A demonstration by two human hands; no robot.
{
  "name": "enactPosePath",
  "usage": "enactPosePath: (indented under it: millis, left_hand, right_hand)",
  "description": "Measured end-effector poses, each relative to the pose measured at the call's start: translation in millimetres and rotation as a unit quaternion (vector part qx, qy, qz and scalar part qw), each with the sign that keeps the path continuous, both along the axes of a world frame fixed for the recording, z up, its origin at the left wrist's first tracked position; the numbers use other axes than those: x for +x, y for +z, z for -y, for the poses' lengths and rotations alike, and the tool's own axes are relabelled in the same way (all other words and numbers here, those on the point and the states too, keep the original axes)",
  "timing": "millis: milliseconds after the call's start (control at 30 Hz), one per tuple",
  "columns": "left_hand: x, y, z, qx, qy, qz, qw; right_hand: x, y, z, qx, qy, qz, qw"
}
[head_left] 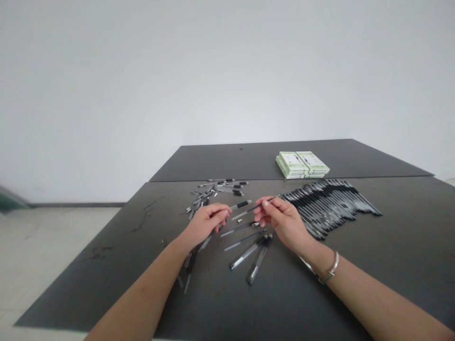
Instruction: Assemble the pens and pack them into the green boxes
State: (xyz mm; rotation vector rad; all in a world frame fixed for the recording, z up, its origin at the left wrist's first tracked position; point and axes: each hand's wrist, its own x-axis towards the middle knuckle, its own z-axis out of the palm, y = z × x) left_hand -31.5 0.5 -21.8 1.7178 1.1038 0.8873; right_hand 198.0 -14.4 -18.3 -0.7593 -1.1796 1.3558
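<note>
My left hand [209,220] is closed, pinching a clear pen barrel [240,205] whose black rubber grip points right. In a pinch between thumb and fingers, my right hand [280,218] holds a thin pen refill [245,213], its pale end slanting down to the left. The barrel and the refill lie close together but look apart. Below the hands, loose refills [245,240] rest on the table, with two clear pen barrels [249,253] nearer to me. A small silver pen tip [239,220] lies between the hands.
Many pens [330,203] lie in a slanted row at the right. Behind them, green-and-white boxes [302,164] are stacked on the rear dark table [220,163]. Scattered pen parts [202,196] spread past and under my left hand. A pale wall [227,71] stands behind.
</note>
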Motion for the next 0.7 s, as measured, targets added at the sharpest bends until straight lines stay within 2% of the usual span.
enactPosePath:
  millis: [133, 267, 700]
  left_hand:
    - [-4, 0.8, -1, 0.015, 0.017, -0.001, 1.000]
    - [-4, 1.3, 0, 0.012, 0.017, -0.007, 1.000]
    - [-2, 11.9, 6, 0.028, 0.036, -0.033, 0.998]
  right_hand:
    - [12, 11.0, -3, -0.010, -0.076, -0.068, 0.995]
    - [17, 19.3, -3, 0.012, -0.111, -0.092, 0.990]
    - [17, 21.4, -1, 0.027, -0.126, -0.070, 0.989]
